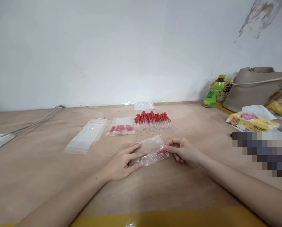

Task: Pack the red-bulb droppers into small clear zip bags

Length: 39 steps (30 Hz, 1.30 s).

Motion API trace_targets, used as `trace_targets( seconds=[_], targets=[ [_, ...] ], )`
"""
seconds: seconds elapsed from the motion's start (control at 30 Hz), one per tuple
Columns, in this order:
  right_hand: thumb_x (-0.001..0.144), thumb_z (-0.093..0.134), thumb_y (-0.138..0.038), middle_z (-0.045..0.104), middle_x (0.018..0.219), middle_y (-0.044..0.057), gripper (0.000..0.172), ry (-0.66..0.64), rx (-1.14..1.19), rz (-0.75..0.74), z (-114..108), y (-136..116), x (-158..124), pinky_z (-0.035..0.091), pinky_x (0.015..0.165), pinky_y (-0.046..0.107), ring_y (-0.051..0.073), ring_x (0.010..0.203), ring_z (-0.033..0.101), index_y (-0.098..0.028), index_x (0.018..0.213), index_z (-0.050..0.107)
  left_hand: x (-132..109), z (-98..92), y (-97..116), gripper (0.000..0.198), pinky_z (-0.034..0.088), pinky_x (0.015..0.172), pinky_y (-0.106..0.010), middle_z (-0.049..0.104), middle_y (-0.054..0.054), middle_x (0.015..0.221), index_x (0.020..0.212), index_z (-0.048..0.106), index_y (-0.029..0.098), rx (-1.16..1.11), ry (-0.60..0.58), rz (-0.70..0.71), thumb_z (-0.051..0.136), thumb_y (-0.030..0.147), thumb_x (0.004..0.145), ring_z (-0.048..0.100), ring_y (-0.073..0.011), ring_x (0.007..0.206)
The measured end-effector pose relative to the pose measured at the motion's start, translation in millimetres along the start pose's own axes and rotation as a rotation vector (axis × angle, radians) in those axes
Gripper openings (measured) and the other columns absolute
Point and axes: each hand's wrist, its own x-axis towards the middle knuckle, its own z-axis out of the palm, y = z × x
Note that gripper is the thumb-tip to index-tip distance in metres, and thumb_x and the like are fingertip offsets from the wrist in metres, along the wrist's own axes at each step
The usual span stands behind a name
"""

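Note:
A clear zip bag (151, 144) lies in front of me, with a red bulb (161, 152) showing inside its right part. My left hand (125, 160) rests on the bag's left side, fingers spread and lying flat. Thumb and fingers of my right hand (182, 150) pinch the right edge of the same bag, beside the red bulb. Just beyond the bag lies a row of droppers (152, 119) with red bulbs and thin clear stems. Left of them is a stack of filled bags (122, 124) with several red bulbs visible through the plastic.
Flat clear bags (86, 137) lie fanned out at left, more bags (144, 106) near the wall. On the right stand a green bottle (213, 93), a beige handbag (247, 86) and a tissue pack (251, 121). A grey cable (43, 119) runs along the left.

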Motion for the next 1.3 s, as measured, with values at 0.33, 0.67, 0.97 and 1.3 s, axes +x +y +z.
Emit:
trace_targets(
  seconds=[0.33, 0.67, 0.97, 1.3],
  targets=[
    [0.065, 0.060, -0.047, 0.039, 0.031, -0.010, 0.032, -0.118, 0.116, 0.044, 2, 6, -1, 0.014, 0.027, 0.016, 0.004, 0.024, 0.026, -0.019, 0.073, 0.047, 1, 0.6, -1, 0.037, 0.026, 0.103, -0.044, 0.030, -0.003, 0.141, 0.126, 0.045, 0.033, -0.022, 0.000, 0.037, 0.041, 0.041, 0.090, 0.027, -0.0229, 0.129],
    [0.068, 0.055, -0.028, 0.063, 0.074, 0.004, 0.020, 0.668, -0.588, -0.313, -60, 8, 83, 0.041, 0.058, 0.023, 0.012, 0.062, 0.055, -0.015, 0.082, 0.060, 2, -2.7, -5, 0.036, 0.020, 0.105, -0.045, 0.023, 0.002, 0.143, 0.128, 0.039, 0.036, -0.004, -0.075, 0.045, 0.035, 0.039, 0.093, 0.018, -0.0210, 0.132],
    [0.067, 0.057, -0.024, 0.064, 0.089, 0.014, 0.037, 0.563, -0.994, 0.014, -75, -15, 131, 0.044, 0.065, 0.025, 0.021, 0.083, 0.060, -0.009, 0.101, 0.058, 3, -3.6, -4, 0.037, 0.020, 0.106, -0.044, 0.022, 0.001, 0.143, 0.128, 0.039, 0.036, 0.035, -0.093, 0.053, 0.036, 0.040, 0.092, 0.018, -0.0203, 0.132],
    [0.075, 0.045, -0.007, 0.052, 0.104, 0.023, 0.027, 0.518, -1.304, -0.096, -61, -20, 117, 0.042, 0.076, 0.037, 0.029, 0.094, 0.056, -0.006, 0.099, 0.057, 3, -2.5, -5, 0.037, 0.021, 0.105, -0.044, 0.023, 0.000, 0.143, 0.128, 0.040, 0.035, 0.030, -0.069, 0.075, 0.036, 0.041, 0.092, 0.020, -0.0211, 0.132]
  ],
)
